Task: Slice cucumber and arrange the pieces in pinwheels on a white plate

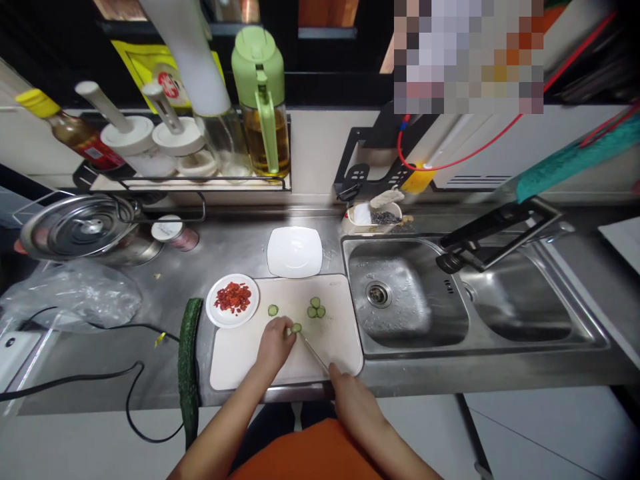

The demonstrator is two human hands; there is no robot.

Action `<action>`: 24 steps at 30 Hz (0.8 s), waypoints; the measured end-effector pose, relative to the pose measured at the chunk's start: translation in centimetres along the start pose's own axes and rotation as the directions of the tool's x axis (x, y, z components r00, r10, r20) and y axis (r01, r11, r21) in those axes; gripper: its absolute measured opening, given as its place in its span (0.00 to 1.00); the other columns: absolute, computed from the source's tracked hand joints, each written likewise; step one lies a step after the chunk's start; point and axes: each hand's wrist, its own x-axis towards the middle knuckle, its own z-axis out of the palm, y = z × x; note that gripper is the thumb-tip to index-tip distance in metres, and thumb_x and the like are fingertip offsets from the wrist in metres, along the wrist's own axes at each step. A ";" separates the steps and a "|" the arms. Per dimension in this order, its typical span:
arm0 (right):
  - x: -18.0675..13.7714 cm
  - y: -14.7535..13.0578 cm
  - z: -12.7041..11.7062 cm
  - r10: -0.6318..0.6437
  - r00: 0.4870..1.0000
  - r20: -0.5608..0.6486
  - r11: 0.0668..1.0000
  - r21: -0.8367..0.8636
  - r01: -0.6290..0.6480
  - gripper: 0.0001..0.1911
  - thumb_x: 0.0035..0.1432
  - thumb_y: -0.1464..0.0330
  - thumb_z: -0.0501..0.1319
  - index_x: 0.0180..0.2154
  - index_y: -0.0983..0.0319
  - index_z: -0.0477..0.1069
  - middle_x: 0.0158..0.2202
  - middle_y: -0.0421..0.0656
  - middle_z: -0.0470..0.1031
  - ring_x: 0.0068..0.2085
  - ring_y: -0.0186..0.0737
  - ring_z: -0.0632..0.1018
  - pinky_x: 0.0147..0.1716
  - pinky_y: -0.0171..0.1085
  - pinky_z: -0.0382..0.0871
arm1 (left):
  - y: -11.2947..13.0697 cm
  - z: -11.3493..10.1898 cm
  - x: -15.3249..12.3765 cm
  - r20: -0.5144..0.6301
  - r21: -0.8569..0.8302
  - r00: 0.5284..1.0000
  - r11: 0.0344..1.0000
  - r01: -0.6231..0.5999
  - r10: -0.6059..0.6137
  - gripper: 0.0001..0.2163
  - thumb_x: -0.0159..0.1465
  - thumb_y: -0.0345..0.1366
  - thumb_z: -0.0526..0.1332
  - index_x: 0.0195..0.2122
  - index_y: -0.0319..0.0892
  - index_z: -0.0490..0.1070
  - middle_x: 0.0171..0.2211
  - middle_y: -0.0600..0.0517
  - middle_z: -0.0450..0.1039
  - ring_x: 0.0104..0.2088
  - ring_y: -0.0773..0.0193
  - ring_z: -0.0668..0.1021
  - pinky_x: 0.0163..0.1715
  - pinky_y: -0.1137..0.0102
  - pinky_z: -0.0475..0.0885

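My left hand point(277, 340) is closed around a short cucumber piece point(296, 328), its cut face turned to the right. In my right hand point(350, 393) is the handle of a knife point(314, 351), whose blade reaches up-left to the cucumber's cut end. Both are over a white cutting board point(240, 363). Three cucumber slices point(315, 308) lie together to the right of the blade, and a single slice point(273, 310) rests above my left hand. A white plate of chopped red pieces point(233, 300) overlaps the board's upper left corner.
A whole cucumber point(189, 360) lies left of the board, overhanging the counter edge. Behind the board sits a white square dish point(294, 251). A double sink point(410, 293) is on the right. Black cables point(100, 379) and a plastic bag point(75, 293) lie left; bottles point(263, 107) stand on a rack.
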 end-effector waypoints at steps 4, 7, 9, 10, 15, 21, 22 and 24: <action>-0.3 0.5 0.1 -0.002 1.000 -0.004 1.000 0.003 0.002 0.29 0.54 0.83 0.44 0.56 0.62 0.61 0.42 0.52 0.75 0.45 0.47 0.76 0.36 0.36 0.65 | 0.5 -0.5 0.2 0.076 -0.033 0.996 0.998 0.048 -0.045 0.05 0.58 0.29 0.56 0.26 0.42 0.67 0.24 0.56 0.70 0.27 0.68 0.72 0.30 0.74 0.64; -0.3 0.6 -0.1 -0.001 1.000 -0.001 1.000 0.010 0.001 0.29 0.53 0.84 0.44 0.55 0.62 0.61 0.42 0.52 0.75 0.43 0.46 0.76 0.34 0.35 0.64 | 0.2 -1.3 0.7 0.023 0.006 0.996 0.996 0.084 -0.085 0.05 0.60 0.31 0.56 0.28 0.43 0.68 0.24 0.56 0.71 0.26 0.68 0.72 0.29 0.74 0.63; -0.3 0.6 -0.2 0.003 1.000 0.002 1.000 0.010 -0.003 0.28 0.53 0.84 0.45 0.53 0.62 0.62 0.41 0.51 0.75 0.42 0.45 0.76 0.33 0.34 0.63 | -0.2 -2.1 1.2 -0.036 0.062 0.993 0.991 0.119 -0.117 0.04 0.61 0.34 0.56 0.30 0.43 0.69 0.24 0.56 0.71 0.25 0.68 0.72 0.28 0.74 0.62; -0.3 0.6 -0.2 0.003 1.000 0.002 1.000 0.010 -0.003 0.27 0.53 0.84 0.45 0.52 0.62 0.63 0.41 0.51 0.75 0.42 0.45 0.76 0.33 0.34 0.63 | -0.4 -2.5 1.4 -0.059 0.096 0.990 0.987 0.132 -0.127 0.05 0.61 0.35 0.56 0.31 0.43 0.70 0.24 0.55 0.72 0.25 0.68 0.72 0.28 0.74 0.62; -0.1 0.6 0.0 -0.007 1.000 -0.012 1.000 0.022 0.007 0.25 0.53 0.84 0.47 0.50 0.61 0.63 0.39 0.50 0.75 0.42 0.43 0.76 0.33 0.33 0.62 | -1.0 -3.8 2.4 -0.105 0.315 0.983 0.932 0.177 -0.151 0.06 0.62 0.33 0.54 0.34 0.44 0.71 0.29 0.51 0.73 0.28 0.65 0.74 0.27 0.73 0.61; -0.1 0.7 0.1 -0.018 1.000 0.006 1.000 -0.008 0.018 0.29 0.51 0.85 0.46 0.54 0.62 0.60 0.40 0.51 0.75 0.43 0.47 0.76 0.34 0.36 0.63 | -0.9 -3.3 2.8 -0.143 0.394 0.988 0.912 0.115 -0.063 0.10 0.62 0.31 0.53 0.42 0.43 0.72 0.39 0.46 0.73 0.36 0.60 0.75 0.32 0.69 0.67; -0.1 0.8 0.1 -0.020 1.000 0.003 1.000 -0.016 0.020 0.30 0.51 0.85 0.45 0.55 0.63 0.60 0.40 0.51 0.75 0.43 0.47 0.76 0.34 0.36 0.64 | -0.7 -3.0 3.1 -0.146 0.359 0.989 0.931 0.073 -0.021 0.11 0.62 0.30 0.53 0.43 0.44 0.72 0.41 0.46 0.72 0.38 0.60 0.75 0.35 0.69 0.68; -0.2 0.8 0.1 -0.015 1.000 -0.001 1.000 -0.026 0.015 0.31 0.51 0.85 0.45 0.55 0.63 0.59 0.40 0.52 0.75 0.44 0.48 0.76 0.35 0.37 0.64 | 0.2 -2.1 3.9 -0.116 0.261 0.992 0.965 -0.021 0.053 0.12 0.61 0.30 0.55 0.45 0.45 0.71 0.43 0.47 0.71 0.42 0.60 0.75 0.40 0.68 0.69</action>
